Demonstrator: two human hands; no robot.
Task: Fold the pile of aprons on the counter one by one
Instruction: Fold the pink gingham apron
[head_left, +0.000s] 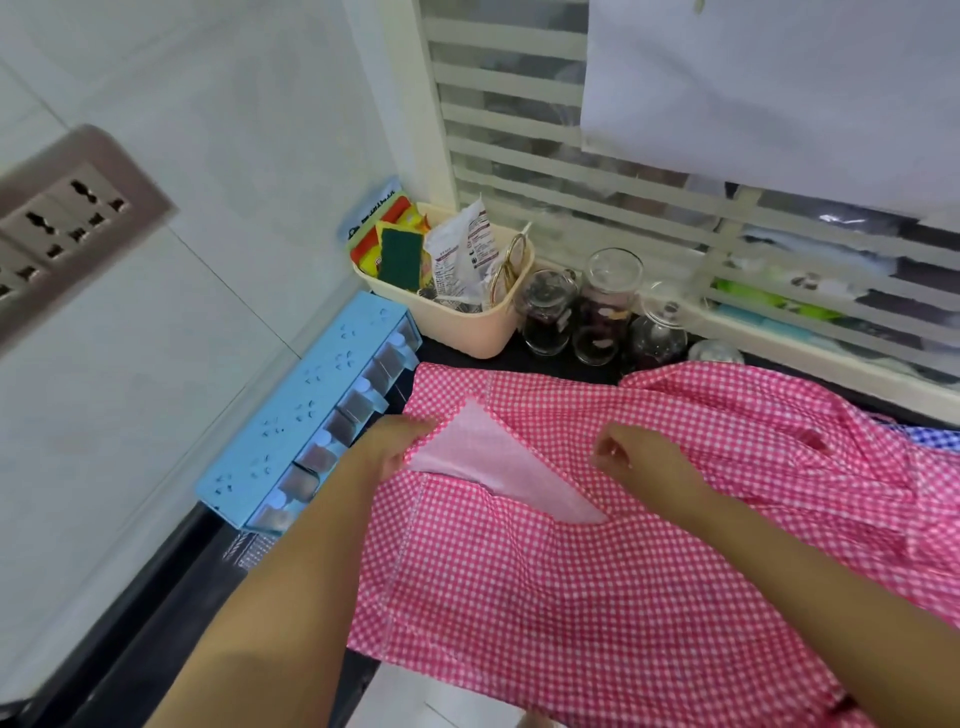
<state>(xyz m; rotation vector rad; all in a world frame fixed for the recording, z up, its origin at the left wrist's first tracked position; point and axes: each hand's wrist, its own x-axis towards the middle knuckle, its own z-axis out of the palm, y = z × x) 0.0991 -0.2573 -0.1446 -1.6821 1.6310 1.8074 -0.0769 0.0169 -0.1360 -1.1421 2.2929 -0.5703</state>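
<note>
A pink-and-white checked apron (597, 582) lies spread over the dark counter (156, 597) and hangs past its front edge. One corner is turned over, showing the pale pink underside (498, 467). My left hand (400, 447) pinches the cloth at that turned corner. My right hand (639, 457) rests on the apron's middle with its fingers curled; whether it holds cloth I cannot tell. The apron's bunched upper part and straps (831, 431) lie to the right. A bit of blue checked cloth (930, 434) peeks out at the far right.
A light blue spice rack (291, 410) stands along the wall at the left. Behind the apron are a beige basket (467, 317) with sponges, packets and scissors, and several glass jars (608, 306). A barred window (571, 171) runs along the back.
</note>
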